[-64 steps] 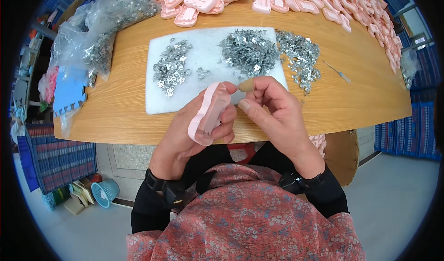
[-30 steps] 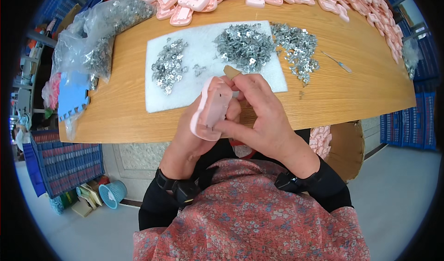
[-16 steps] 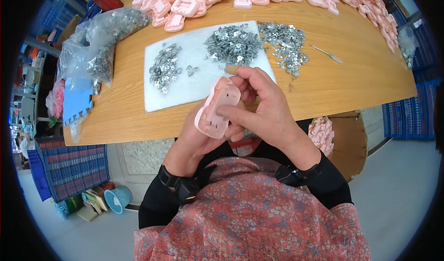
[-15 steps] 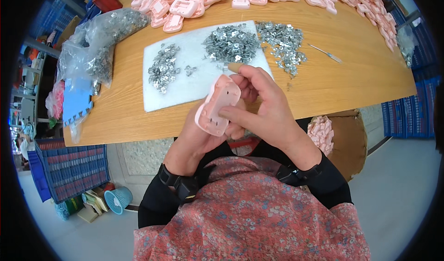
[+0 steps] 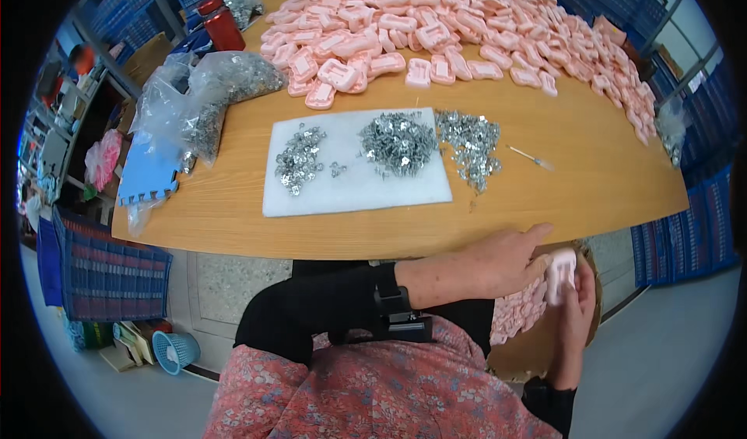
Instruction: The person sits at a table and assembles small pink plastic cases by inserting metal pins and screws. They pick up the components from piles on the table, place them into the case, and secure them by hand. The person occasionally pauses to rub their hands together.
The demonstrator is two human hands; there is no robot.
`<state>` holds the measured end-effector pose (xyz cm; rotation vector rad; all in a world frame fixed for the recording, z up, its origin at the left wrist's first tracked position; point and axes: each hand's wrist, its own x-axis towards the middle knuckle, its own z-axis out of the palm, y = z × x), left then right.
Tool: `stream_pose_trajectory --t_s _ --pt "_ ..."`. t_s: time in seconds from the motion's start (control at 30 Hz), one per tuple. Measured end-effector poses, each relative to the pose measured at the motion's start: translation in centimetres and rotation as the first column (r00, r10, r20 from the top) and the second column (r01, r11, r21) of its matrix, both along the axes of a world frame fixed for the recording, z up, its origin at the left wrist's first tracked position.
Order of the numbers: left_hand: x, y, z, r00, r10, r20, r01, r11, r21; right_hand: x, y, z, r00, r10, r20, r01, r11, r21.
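Pink plastic piece [image 5: 560, 274] off table edge at 4 o'clock, pinched between left hand [image 5: 498, 262] and right hand [image 5: 576, 314], fingers closed on it. Container of pink pieces [image 5: 520, 314] below. Risk: loose 2-hand grip, piece dropping past container to floor.
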<state>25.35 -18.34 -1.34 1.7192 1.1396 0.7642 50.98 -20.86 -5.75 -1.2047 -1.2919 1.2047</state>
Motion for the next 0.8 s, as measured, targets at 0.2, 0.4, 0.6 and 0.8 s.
stream_pose_trajectory --t_s 0.2,0.4,0.6,0.8 --pt "-9.5 4.6 -0.2 0.932 0.281 -0.228 -0.191 0.917 0.351 16.3 -2.1 -14.3 0.659 -0.288 0.695 0.268 0.953 0.141" --pt "-28.1 9.1 0.0 0.409 0.666 -0.624 -0.289 0.743 0.604 10.3 -1.1 -12.3 0.597 -0.241 0.765 0.201 0.968 0.149" --pt "-32.0 13.0 0.4 0.264 0.446 -0.855 -0.023 0.889 0.457 0.3 2.4 -4.9 0.653 -0.362 0.665 -0.038 0.862 0.506" --pt "-34.5 13.4 -0.1 0.321 0.485 -0.813 0.005 0.858 0.514 -7.4 4.2 0.8 0.774 -0.216 0.595 -0.204 0.804 0.558"
